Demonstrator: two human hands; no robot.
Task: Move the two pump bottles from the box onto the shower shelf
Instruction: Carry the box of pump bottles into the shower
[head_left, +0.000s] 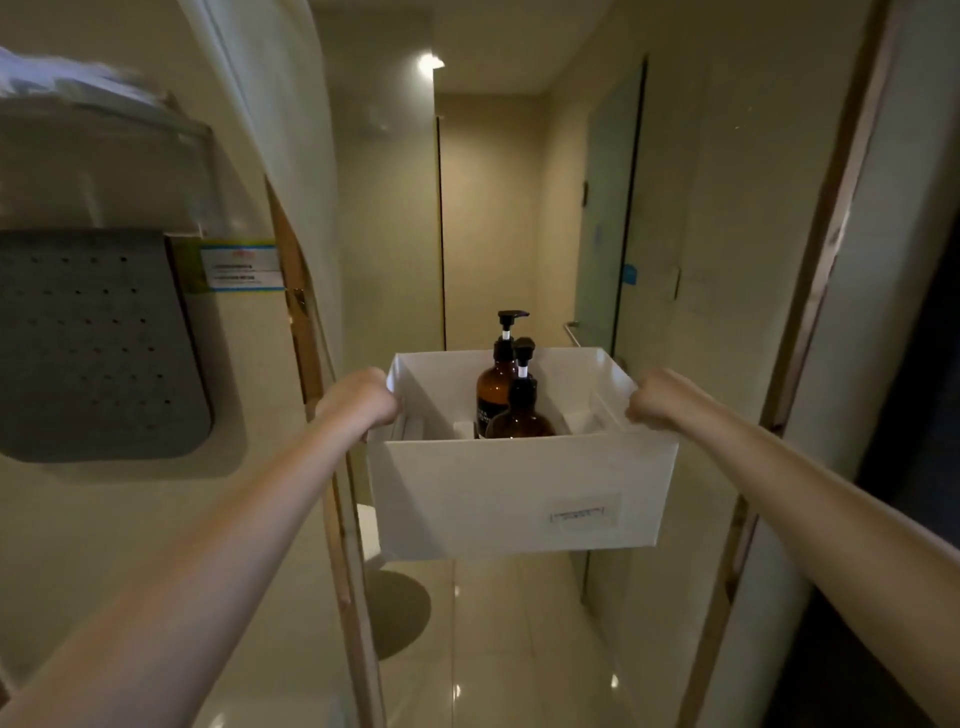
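I hold a white open-top box out in front of me at chest height. My left hand grips its left rim and my right hand grips its right rim. Two amber pump bottles with black pumps stand upright inside, close together. The nearer bottle partly covers the farther, taller-looking one. Their bases are hidden by the box's front wall. No shower shelf is visible.
A doorway with a wooden frame opens onto a tiled bathroom floor. A glass shower door stands at the right rear. A grey perforated mat hangs on the left wall. A round mat lies on the floor.
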